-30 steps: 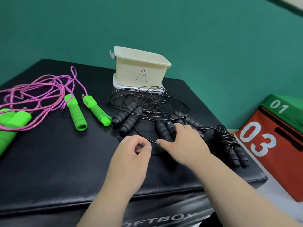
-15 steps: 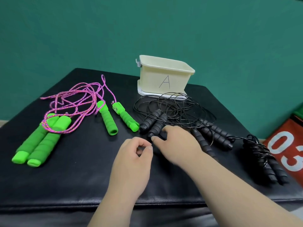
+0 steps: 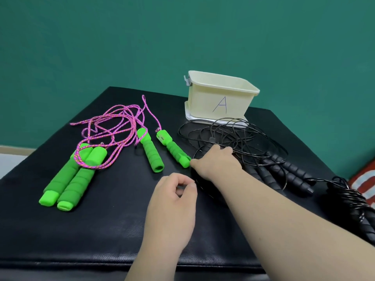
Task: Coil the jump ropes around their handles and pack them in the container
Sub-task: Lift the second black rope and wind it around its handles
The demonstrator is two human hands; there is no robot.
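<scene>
Risk: the thin black cords (image 3: 233,134) are lying in one overlapping tangle just in front of the cream plastic container marked A (image 3: 219,98). Lifting one pair of black foam handles (image 3: 284,171) would likely drag neighbouring loops and handles along. The springy cord could also slip off a loose wrap.

The right hand (image 3: 215,163) is reaching into the near edge of the tangle, over a handle. Its fingers are hidden under the hand, so a grip cannot be told. Its thumb is sitting just beside the end of a green foam handle (image 3: 174,151) and could knock it.

The left hand (image 3: 174,199) is hovering near the black padded platform (image 3: 101,230), thumb and forefinger closed, seemingly pinching a strand of cord.

One wound black rope (image 3: 353,201) is lying far right, not yet packed.
</scene>
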